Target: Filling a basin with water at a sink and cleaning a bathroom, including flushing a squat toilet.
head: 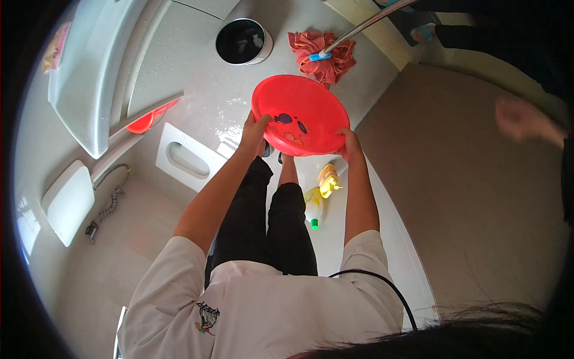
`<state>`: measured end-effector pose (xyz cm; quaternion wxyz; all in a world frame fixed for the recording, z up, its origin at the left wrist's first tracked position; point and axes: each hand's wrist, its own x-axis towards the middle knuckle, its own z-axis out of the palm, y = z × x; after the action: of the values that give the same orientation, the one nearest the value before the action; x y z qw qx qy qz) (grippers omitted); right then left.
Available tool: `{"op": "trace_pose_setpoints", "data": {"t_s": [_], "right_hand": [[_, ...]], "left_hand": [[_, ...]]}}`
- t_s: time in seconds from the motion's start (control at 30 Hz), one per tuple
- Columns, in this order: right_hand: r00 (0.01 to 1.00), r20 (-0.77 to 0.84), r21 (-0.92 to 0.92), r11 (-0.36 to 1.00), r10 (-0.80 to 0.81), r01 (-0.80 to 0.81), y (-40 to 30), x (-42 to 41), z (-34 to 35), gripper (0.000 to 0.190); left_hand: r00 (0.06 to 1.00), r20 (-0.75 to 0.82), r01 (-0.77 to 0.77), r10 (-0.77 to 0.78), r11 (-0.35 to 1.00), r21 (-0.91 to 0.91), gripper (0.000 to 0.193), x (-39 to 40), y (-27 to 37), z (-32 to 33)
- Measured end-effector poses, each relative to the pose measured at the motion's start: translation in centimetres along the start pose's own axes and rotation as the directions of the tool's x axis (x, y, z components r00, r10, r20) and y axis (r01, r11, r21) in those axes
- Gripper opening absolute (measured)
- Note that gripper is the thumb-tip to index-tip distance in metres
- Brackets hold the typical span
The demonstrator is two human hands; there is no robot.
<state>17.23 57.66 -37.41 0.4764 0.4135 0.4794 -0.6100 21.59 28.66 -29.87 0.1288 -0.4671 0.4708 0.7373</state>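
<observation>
Both my hands grip a red plastic basin (300, 103) by its rim in front of me. My left hand (255, 132) is on the near left side of the rim, its thumb over the inside. On the right side of the rim, my right hand (350, 142) holds on, with the thumb on top. The basin is tilted, so its inside faces me; dark and pink printed pictures mark the part nearest me. No contents show in it. My fingers beneath the rim are hidden. Wet, shiny patches (233, 121) lie on the floor left of the basin.
Ahead stand a bin (264, 49) and a red mop head (320, 63) on a metal pole. Two yellow bottles (329, 179) (314, 204) are by my feet. At left are a squat toilet (193, 157) and a washbasin (85, 72). Another person's hand (520, 119) is at right.
</observation>
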Motion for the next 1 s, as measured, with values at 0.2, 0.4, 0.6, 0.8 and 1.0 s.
{"op": "trace_pose_setpoints", "data": {"t_s": [0.2, 0.4, 0.6, 0.8, 1.0], "right_hand": [[0.999, 0.009, 0.006, 0.999, -0.046, 0.046, -1.8, -0.5, 0.6, 0.057], [0.997, -0.014, -0.011, 0.997, -0.072, 0.072, -3.6, -0.6, 0.7, 0.057], [0.998, -0.018, -0.036, 0.998, 0.055, -0.056, -2.4, 0.0, -0.2, 0.058], [0.995, -0.064, -0.057, 0.996, 0.072, -0.076, -2.1, 0.0, -0.5, 0.056], [0.999, 0.001, 0.002, 0.999, -0.040, 0.040, -4.3, -0.5, 0.6, 0.055]], "left_hand": [[0.998, 0.020, -0.058, 0.057, 0.996, 0.070, 0.051, 1.6, 0.1, -0.4], [0.997, -0.003, -0.073, 0.076, 0.971, 0.230, 0.052, 4.0, 0.9, 0.2], [0.999, -0.046, 0.012, 0.003, 0.943, 0.331, 0.047, 6.3, -1.9, -1.0], [0.987, -0.156, 0.112, -0.033, 0.842, 0.528, 0.035, 7.2, -1.8, -1.2], [0.970, -0.242, 0.147, -0.016, 0.832, 0.535, 0.053, 6.2, 4.6, 2.0]]}}
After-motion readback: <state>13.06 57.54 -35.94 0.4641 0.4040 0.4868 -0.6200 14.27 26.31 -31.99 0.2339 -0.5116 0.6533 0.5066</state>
